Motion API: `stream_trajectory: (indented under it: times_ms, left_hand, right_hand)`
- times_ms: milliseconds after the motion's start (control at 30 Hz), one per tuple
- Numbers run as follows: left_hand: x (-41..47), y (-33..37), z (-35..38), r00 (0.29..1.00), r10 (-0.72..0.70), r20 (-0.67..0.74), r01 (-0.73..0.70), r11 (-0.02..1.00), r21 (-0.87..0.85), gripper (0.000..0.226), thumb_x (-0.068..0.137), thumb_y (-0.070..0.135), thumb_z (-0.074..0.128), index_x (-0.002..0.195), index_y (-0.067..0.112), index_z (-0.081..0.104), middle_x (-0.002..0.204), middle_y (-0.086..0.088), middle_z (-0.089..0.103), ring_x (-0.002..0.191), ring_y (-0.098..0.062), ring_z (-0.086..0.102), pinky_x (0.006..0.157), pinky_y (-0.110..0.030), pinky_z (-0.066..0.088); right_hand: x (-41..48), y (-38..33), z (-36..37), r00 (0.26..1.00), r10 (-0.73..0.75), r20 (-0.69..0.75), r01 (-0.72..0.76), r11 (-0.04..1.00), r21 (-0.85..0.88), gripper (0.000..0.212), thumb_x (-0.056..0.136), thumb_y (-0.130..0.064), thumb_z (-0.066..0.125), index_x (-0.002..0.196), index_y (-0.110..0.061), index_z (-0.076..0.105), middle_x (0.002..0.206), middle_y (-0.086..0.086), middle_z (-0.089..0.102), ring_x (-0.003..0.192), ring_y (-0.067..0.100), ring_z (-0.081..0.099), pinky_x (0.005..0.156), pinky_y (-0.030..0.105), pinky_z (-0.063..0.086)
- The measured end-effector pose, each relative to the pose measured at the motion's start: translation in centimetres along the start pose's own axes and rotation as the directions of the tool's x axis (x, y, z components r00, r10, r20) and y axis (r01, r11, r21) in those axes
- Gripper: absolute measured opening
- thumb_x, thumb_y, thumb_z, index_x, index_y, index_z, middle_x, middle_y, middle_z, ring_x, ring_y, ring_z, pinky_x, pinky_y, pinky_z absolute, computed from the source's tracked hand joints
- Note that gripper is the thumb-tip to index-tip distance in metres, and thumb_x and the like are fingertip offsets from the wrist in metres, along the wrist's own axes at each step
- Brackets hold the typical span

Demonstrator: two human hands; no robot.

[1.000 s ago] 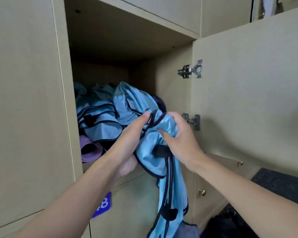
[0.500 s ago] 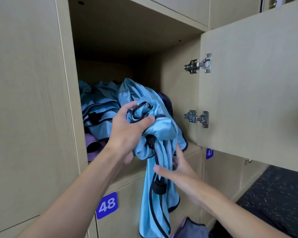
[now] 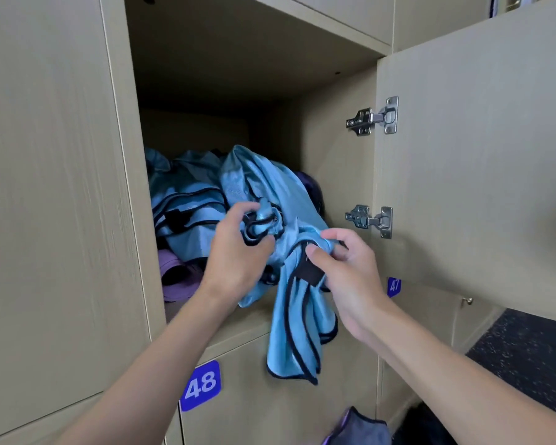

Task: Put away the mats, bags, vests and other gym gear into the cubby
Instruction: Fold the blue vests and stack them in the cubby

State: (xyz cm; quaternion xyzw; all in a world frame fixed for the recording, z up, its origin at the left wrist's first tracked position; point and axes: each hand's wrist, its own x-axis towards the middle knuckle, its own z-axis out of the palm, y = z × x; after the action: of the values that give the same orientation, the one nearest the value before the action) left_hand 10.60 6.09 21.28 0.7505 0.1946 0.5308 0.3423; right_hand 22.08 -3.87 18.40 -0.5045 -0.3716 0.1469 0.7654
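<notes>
- Inside the cubby [image 3: 331, 149], a heap of vests [image 3: 187, 194] in blue fills the left and middle. It lies over a rolled purple mat [image 3: 177, 277] at the cubby's front left.
- A dark purple thing [image 3: 312, 187] shows at the cubby's back right, too hidden to name.
- One loose vest [image 3: 289, 322] is only half in: its bunched top sits at the cubby's front edge and its tail hangs below the cubby's shelf.
- The left hand [image 3: 235, 252] has its grip curled round the bunched top. The right hand [image 3: 344, 274] pinches a black-trimmed fold between thumb and fingers, just right of it.
- Left to do, as I judge: gather the hanging tail and push this vest onto the heap.
- A grey and purple cloth [image 3: 357, 427] lies well below the cubby, so more gear probably waits.
- The cubby's door [image 3: 479, 155] stands open on the right.
</notes>
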Motion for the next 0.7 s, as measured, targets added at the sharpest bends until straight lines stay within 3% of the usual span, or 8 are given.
stream_trajectory:
  times_ms: [100,200,267,333,400,467,567,700]
  left_hand:
    - [0.0,1.1,0.3,0.998,-0.022,0.061,0.023,1.000,-0.012,0.040,0.092,0.033,0.066,0.130,0.030,0.052,0.116,0.019,0.060,0.103,0.006,0.057,0.084,-0.013,0.045]
    - [0.0,1.4,0.2,0.990,-0.072,0.125,0.078,0.996,-0.045,0.056,0.085,0.043,0.072,0.135,0.030,0.049,0.124,0.015,0.059,0.112,0.000,0.057,0.096,-0.023,0.046]
    - [-0.2,1.3,0.3,0.984,-0.093,0.153,0.108,0.990,-0.095,0.059,0.081,0.045,0.072,0.133,0.027,0.052,0.124,0.009,0.063,0.112,-0.007,0.062,0.101,-0.035,0.050]
    - [-0.4,1.5,0.5,0.978,-0.134,0.158,0.156,0.979,-0.131,0.051,0.086,0.048,0.064,0.132,0.027,0.054,0.128,0.008,0.062,0.117,-0.008,0.059,0.101,-0.032,0.049]
    - [-0.4,1.9,0.3,0.971,-0.173,0.163,0.200,0.966,-0.167,0.033,0.095,0.044,0.053,0.125,0.031,0.059,0.128,0.013,0.059,0.122,-0.004,0.052,0.098,-0.019,0.042]
    - [-0.2,1.9,-0.1,0.960,-0.185,0.209,0.235,0.939,-0.250,0.033,0.092,0.046,0.048,0.118,0.033,0.065,0.124,0.015,0.064,0.122,-0.003,0.054,0.105,-0.024,0.040]
    - [-0.2,1.8,-0.7,0.954,-0.163,0.251,0.224,0.945,-0.238,0.044,0.089,0.047,0.045,0.125,0.029,0.065,0.129,0.015,0.064,0.125,-0.003,0.054,0.114,-0.035,0.036]
    - [0.1,1.6,-1.3,0.971,-0.138,0.193,0.153,0.986,-0.062,0.038,0.103,0.032,0.043,0.140,0.032,0.051,0.135,0.007,0.059,0.118,-0.005,0.055,0.103,-0.021,0.037]
  right_hand:
    - [-0.2,-0.5,0.8,0.997,0.025,0.079,-0.024,0.999,-0.021,0.033,0.089,-0.007,0.063,0.114,-0.030,0.062,0.092,0.002,0.062,0.091,0.012,0.059,0.100,0.039,0.048]
    - [-0.5,-0.7,1.2,0.970,0.033,0.242,-0.062,0.992,0.112,0.057,0.072,-0.009,0.057,0.121,-0.038,0.055,0.127,0.006,0.062,0.121,0.009,0.057,0.111,0.037,0.040]
    - [-0.7,-1.1,1.5,0.948,-0.018,0.318,0.000,0.998,0.057,0.068,0.076,-0.011,0.060,0.134,-0.045,0.045,0.141,-0.016,0.052,0.128,-0.006,0.047,0.107,0.023,0.040]
    - [-0.7,-1.3,1.9,0.936,-0.055,0.348,0.079,0.995,-0.056,0.074,0.084,-0.019,0.069,0.142,-0.051,0.036,0.142,-0.034,0.040,0.130,-0.018,0.035,0.106,0.018,0.035]
    - [-0.4,-1.3,2.3,0.948,-0.088,0.306,0.146,0.974,-0.172,0.075,0.083,-0.028,0.076,0.141,-0.052,0.036,0.142,-0.036,0.038,0.132,-0.017,0.030,0.108,0.019,0.031]
    - [0.3,-1.2,2.7,0.961,-0.148,0.233,0.203,0.951,-0.234,0.065,0.080,-0.029,0.079,0.135,-0.047,0.048,0.136,-0.033,0.049,0.129,-0.011,0.040,0.108,0.022,0.037]
    - [1.4,-0.7,3.4,0.965,-0.224,0.135,0.254,0.928,-0.273,0.040,0.082,-0.015,0.077,0.115,-0.032,0.063,0.117,-0.021,0.064,0.113,-0.004,0.058,0.103,0.026,0.047]
    - [3.2,-0.4,3.6,0.950,-0.305,0.064,0.308,0.893,-0.329,0.035,0.082,0.002,0.064,0.110,-0.017,0.071,0.109,-0.010,0.071,0.104,0.008,0.065,0.098,0.031,0.051]
